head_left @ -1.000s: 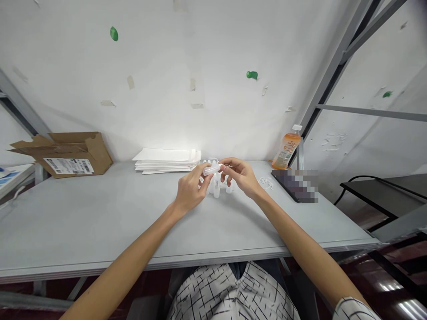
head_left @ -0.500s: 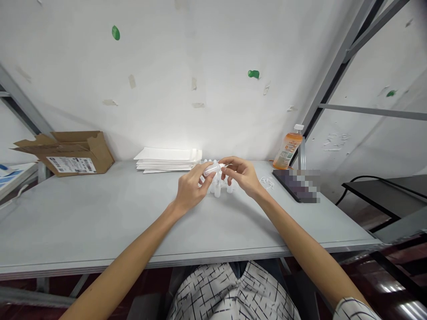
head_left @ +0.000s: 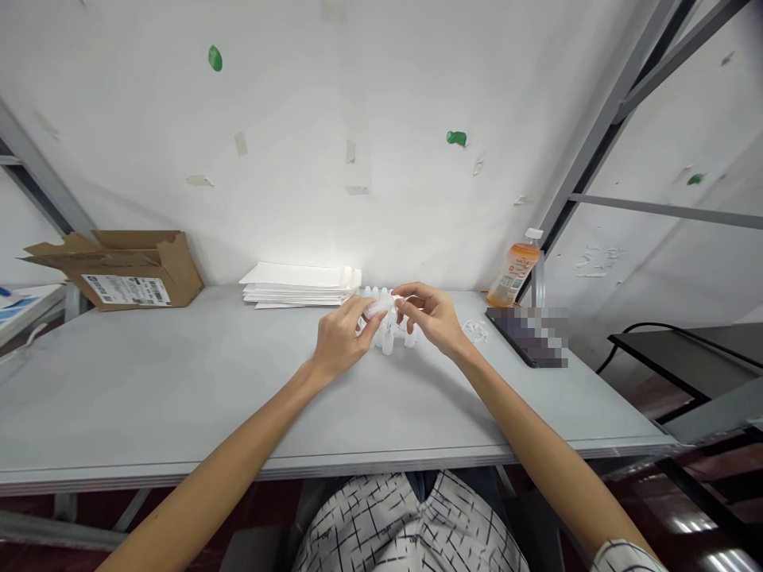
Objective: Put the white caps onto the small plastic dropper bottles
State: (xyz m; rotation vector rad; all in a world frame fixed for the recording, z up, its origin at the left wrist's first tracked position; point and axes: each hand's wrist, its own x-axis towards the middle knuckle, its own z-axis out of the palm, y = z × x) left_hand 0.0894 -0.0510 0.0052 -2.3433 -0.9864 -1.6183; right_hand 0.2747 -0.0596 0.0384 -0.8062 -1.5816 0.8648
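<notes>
A small translucent white bottle (head_left: pixel 379 307) lies tilted between the thumb and fingers of my left hand (head_left: pixel 339 338), above the table. My right hand (head_left: pixel 434 319) is closed in a pinch at the right end of this bottle; whatever its fingertips hold is too small and pale to make out. Under and behind both hands stand several similar white bottles (head_left: pixel 387 343), partly hidden by my fingers. A little pile of thin white pieces (head_left: pixel 475 330) lies on the table to the right of my right hand.
On the grey table (head_left: pixel 238 397), a stack of white flat packets (head_left: pixel 298 286) lies by the wall. An open cardboard box (head_left: pixel 137 270) stands at the left. An orange drink bottle (head_left: pixel 515 274) and a dark flat device (head_left: pixel 518 338), partly blurred out, are at the right.
The bottle in my left hand has turned slightly, and the white strip seen by my right fingertips no longer shows clearly. Both hands stay in almost the same place; the camera view has shifted a little.
</notes>
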